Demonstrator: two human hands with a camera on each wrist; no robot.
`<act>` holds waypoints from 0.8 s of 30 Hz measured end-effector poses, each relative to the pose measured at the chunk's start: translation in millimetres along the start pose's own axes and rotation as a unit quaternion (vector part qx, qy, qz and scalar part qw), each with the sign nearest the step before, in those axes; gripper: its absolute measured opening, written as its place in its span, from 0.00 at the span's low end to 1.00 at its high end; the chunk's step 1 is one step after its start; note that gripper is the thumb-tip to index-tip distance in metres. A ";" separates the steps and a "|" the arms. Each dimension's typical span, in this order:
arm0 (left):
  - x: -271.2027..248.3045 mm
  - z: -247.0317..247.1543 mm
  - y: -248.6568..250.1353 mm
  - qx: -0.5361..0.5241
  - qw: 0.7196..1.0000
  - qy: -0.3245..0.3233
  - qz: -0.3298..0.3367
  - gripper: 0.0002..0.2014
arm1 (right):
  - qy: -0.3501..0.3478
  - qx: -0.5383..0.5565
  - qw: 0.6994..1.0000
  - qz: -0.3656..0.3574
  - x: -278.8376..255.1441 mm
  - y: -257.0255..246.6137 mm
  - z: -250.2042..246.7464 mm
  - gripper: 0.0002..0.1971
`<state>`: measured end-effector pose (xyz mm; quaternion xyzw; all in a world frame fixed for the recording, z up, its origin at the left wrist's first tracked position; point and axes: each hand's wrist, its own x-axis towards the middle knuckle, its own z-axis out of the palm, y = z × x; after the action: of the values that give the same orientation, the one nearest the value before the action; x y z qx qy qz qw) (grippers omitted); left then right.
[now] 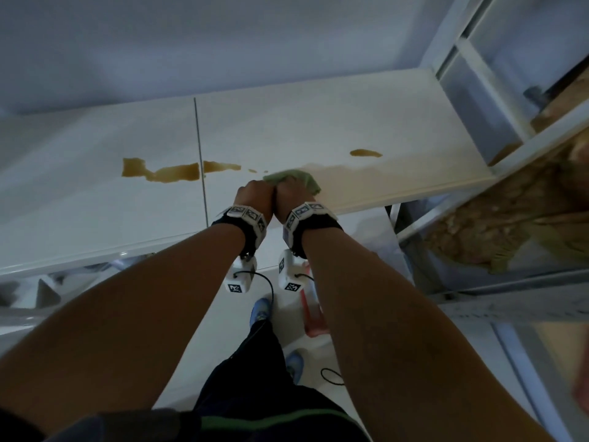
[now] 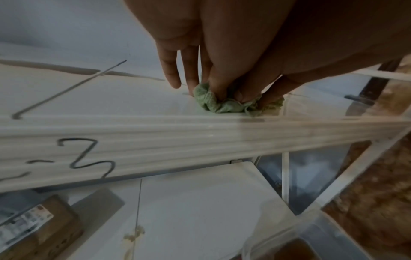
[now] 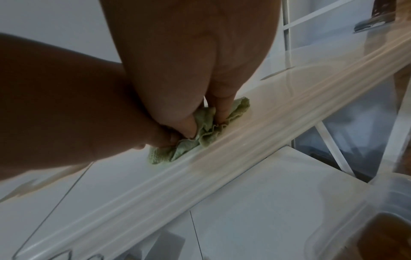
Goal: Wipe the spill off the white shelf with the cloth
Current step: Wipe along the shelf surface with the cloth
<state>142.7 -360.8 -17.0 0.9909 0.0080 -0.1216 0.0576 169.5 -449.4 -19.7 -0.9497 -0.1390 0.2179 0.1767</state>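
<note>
Roughly midway, we judge. We have both hands side by side on the green cloth [image 1: 291, 179], which is bunched up and pressed onto the white shelf [image 1: 398, 129] close to its front edge, a little right of the dark seam [image 1: 200, 161] that divides the shelf top. Our left hand [image 1: 254, 195] pinches the cloth's left end between thumb and fingers, though its little finger hangs straight and free in the left wrist view; our right hand [image 1: 290, 199] has its fingers curled into the folds of the cloth's right part. The two hands touch each other.

From the cloth toward the shelf's right end runs a faint, pale wet band [image 1: 366, 169] with no brown in it, which we read as ground covered. What remains is plain. The big brown spill [image 1: 159, 171] lies to the left, straddling the seam, with its larger part on the left panel and a shorter streak and two small drops [image 1: 256, 171] on our side, just beside the cloth. A separate small brown puddle [image 1: 366, 153] sits farther back toward the right end, beyond the wet band and apart from the cloth.

So the larger share of the liquid is untouched: the leftward run across the seam, then a reach back for the small puddle. The wet band may want a second, drier pass; we cannot tell how soaked the cloth is.
</note>
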 end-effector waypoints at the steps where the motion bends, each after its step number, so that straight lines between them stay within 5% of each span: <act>1: 8.0 -1.2 4.3 0.003 1.000 0.004 0.005 0.11 | 0.002 -0.002 1.000 0.009 6.5 4.9 -3.7 0.19; 8: 48.0 -14.2 25.2 0.119 0.991 -0.007 0.063 0.12 | 0.011 -0.082 0.996 0.036 46.3 34.3 -4.1 0.19; 24: 162.1 -22.3 132.3 0.146 0.968 -0.003 0.204 0.11 | 0.052 0.048 0.976 0.204 79.2 147.1 -74.1 0.26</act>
<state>309.3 -489.3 -19.9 0.9689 -0.2124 -0.1099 -0.0641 299.9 -575.0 -44.5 -0.9585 0.0776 0.2063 0.1806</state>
